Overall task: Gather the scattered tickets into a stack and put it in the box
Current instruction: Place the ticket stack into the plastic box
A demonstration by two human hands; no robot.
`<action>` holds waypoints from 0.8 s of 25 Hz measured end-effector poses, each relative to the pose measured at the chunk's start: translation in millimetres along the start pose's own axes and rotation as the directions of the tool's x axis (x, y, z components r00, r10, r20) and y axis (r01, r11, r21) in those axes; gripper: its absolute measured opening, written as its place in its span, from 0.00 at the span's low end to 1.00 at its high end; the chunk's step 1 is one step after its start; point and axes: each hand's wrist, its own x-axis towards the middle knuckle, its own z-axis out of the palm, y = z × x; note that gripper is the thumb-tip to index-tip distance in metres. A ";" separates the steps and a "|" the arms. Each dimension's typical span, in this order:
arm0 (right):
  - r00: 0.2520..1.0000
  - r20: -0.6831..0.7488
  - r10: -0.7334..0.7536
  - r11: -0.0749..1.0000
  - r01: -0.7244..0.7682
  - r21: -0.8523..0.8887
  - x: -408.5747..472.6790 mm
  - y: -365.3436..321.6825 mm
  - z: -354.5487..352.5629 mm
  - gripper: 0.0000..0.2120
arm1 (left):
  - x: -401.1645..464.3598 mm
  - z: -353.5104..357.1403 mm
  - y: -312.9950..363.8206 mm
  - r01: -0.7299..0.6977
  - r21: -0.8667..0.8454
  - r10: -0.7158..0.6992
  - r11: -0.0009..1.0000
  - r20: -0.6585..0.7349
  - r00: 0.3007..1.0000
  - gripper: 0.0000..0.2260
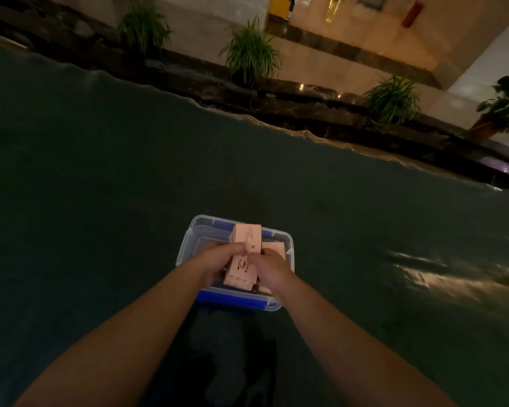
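Hands over clear plastic box (188,245) with blue clips, sat on dark green cloth-covered table (100,186). Left hand (218,259) and right hand (269,268) both pinching pink ticket stack (244,254), fingers closed round it, just above box. More pink tickets (276,248) inside. Dim room, potted plants (250,54) along dark ledge behind, glossy pale floor.

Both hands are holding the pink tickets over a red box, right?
Not quite. The head view shows the box is clear plastic with blue trim, not red. The left hand and right hand do hold the pink tickets over it.
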 end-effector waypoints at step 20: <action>0.942 -0.315 -0.115 0.937 -0.002 -0.348 11.5 11.9 29.0 0.12 | 5.0 45.6 4.5 0.145 0.403 -0.030 0.904 -0.278 0.960 0.07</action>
